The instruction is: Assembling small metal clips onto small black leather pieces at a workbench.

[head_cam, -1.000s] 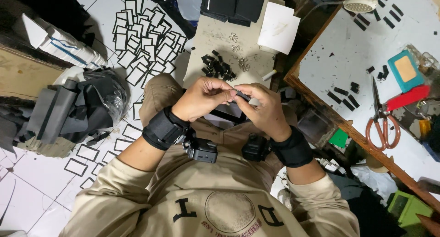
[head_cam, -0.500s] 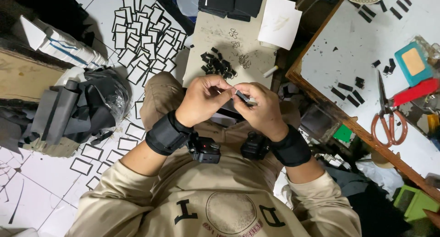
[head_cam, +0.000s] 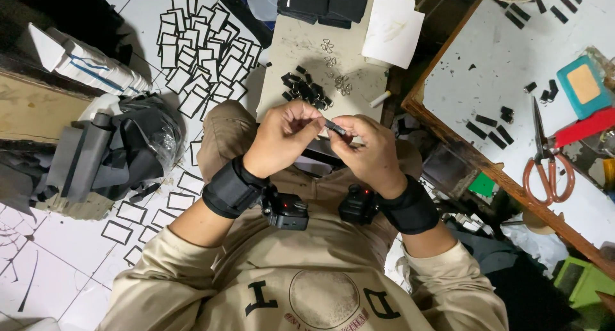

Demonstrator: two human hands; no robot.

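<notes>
Black strap piece, small and narrow, sits between my two hands above my lap, pinched at both ends. My left hand closes its thumb and forefinger on the near end; my right hand curls its fingers around the far end, so both hands are shut on the one piece. Compared with half a second ago, my hands sit at much the same height and spacing, and the piece has turned only slightly between the fingertips; a second ago it lay at much the same angle. I judge that the work on this piece goes on and that nothing has been set down. Just beyond my knuckles, on the small pale tabletop, lies a heap of black clips with a few wire rings beside it and a white sheet at the far corner. Black-edged white rectangles cover the floor tiles at my left. On the white bench at my right rest orange-handled scissors, well apart from my hands.
</notes>
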